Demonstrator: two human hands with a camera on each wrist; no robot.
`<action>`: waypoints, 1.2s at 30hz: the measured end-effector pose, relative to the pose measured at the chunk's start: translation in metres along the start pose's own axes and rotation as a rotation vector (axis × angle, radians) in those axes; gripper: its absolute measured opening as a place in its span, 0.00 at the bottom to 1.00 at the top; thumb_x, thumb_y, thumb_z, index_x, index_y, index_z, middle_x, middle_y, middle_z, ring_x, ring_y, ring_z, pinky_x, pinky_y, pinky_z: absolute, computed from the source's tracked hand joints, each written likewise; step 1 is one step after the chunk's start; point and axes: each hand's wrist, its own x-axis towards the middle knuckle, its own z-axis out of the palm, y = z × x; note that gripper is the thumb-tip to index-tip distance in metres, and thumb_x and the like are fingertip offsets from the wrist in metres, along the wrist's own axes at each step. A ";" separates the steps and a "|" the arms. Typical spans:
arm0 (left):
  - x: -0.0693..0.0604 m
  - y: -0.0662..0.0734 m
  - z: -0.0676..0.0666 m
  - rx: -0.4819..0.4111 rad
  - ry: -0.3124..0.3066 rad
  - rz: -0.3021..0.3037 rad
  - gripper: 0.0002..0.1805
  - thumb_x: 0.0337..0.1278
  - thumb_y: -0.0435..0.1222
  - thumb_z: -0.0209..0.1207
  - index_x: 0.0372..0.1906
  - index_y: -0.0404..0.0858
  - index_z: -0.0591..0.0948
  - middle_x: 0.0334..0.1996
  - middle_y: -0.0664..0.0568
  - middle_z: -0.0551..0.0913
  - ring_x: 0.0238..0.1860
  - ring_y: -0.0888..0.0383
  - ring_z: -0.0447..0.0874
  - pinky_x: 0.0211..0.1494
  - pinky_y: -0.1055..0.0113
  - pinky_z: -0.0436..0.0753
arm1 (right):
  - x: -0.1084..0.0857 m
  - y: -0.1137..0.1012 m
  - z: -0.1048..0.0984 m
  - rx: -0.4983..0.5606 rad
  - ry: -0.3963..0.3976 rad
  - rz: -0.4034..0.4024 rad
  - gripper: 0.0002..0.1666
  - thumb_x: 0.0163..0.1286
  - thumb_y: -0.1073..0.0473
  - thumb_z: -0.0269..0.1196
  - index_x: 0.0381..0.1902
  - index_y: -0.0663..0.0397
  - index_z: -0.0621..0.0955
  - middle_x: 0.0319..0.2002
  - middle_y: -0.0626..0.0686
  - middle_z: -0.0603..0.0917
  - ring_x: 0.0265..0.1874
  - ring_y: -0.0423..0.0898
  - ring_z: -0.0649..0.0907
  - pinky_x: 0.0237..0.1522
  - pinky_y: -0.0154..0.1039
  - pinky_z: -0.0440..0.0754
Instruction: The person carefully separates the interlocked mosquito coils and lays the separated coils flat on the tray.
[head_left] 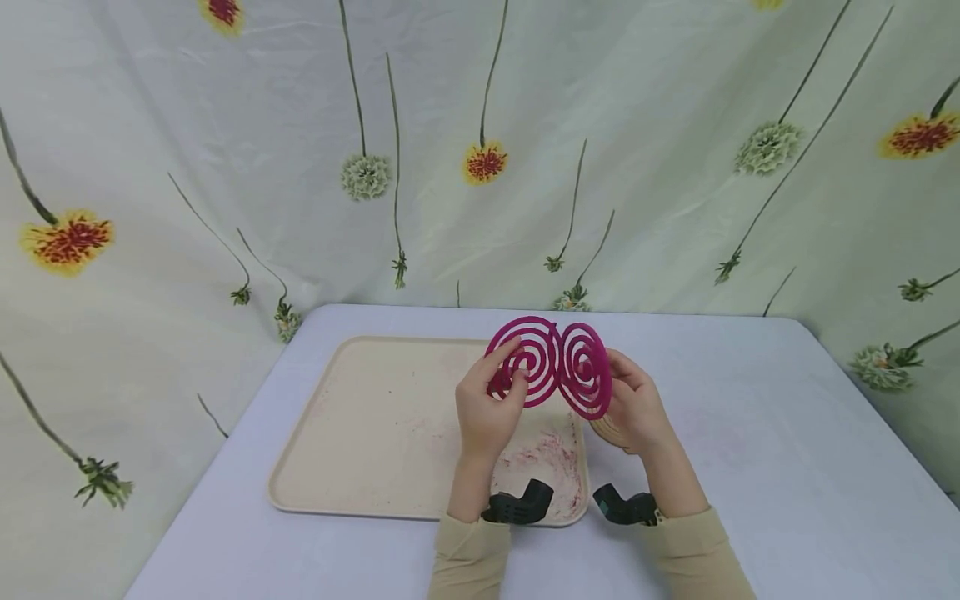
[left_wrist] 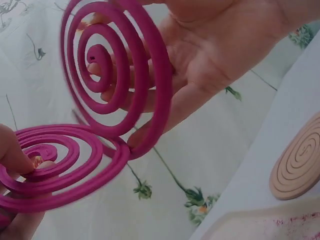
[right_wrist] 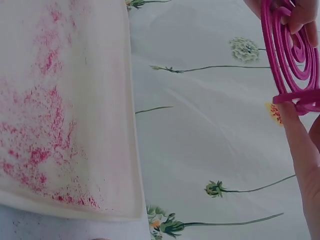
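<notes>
Two flat magenta spirals meet at their edges and stand at an angle to each other above the tray's right part. In the head view my left hand (head_left: pixel 483 412) pinches the left spiral (head_left: pixel 534 328) near its centre; its fingers also show on the lower spiral (left_wrist: pixel 90 186) in the left wrist view. My right hand (head_left: pixel 643 414) holds the right spiral (head_left: pixel 604 379) from its outer side. Through the coils of this upright spiral (left_wrist: pixel 161 75), fingers of the right hand (left_wrist: pixel 210 55) are visible. A finger (right_wrist: pixel 296 142) touches the spirals' edge in the right wrist view.
A beige tray (head_left: pixel 375 433) with pink smudges at its right end lies on the white table (head_left: pixel 750 467). A tan spiral disc (head_left: pixel 611 431) rests beside the tray, partly hidden by my right hand. Behind the table hangs a flower-patterned cloth (head_left: pixel 660 108).
</notes>
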 end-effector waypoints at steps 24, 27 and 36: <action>0.010 0.035 -0.017 -0.234 -0.060 -0.263 0.19 0.50 0.20 0.60 0.51 0.23 0.77 0.46 0.33 0.80 0.46 0.40 0.80 0.46 0.63 0.82 | 0.000 0.004 -0.007 -0.037 -0.108 0.039 0.20 0.73 0.67 0.49 0.58 0.44 0.74 0.51 0.45 0.80 0.50 0.41 0.78 0.50 0.38 0.79; 0.009 0.036 -0.017 -0.218 -0.057 -0.276 0.19 0.50 0.20 0.60 0.51 0.23 0.77 0.46 0.34 0.80 0.46 0.41 0.80 0.46 0.63 0.82 | 0.000 0.001 -0.005 -0.097 -0.078 0.093 0.20 0.73 0.66 0.48 0.59 0.43 0.72 0.50 0.44 0.79 0.48 0.40 0.80 0.48 0.38 0.80; 0.007 0.031 -0.010 -0.126 -0.058 -0.257 0.18 0.50 0.21 0.62 0.50 0.26 0.79 0.45 0.36 0.82 0.41 0.41 0.82 0.40 0.67 0.83 | 0.002 -0.013 0.005 -0.321 -0.014 0.165 0.27 0.74 0.58 0.50 0.66 0.64 0.61 0.52 0.54 0.80 0.45 0.43 0.82 0.42 0.39 0.83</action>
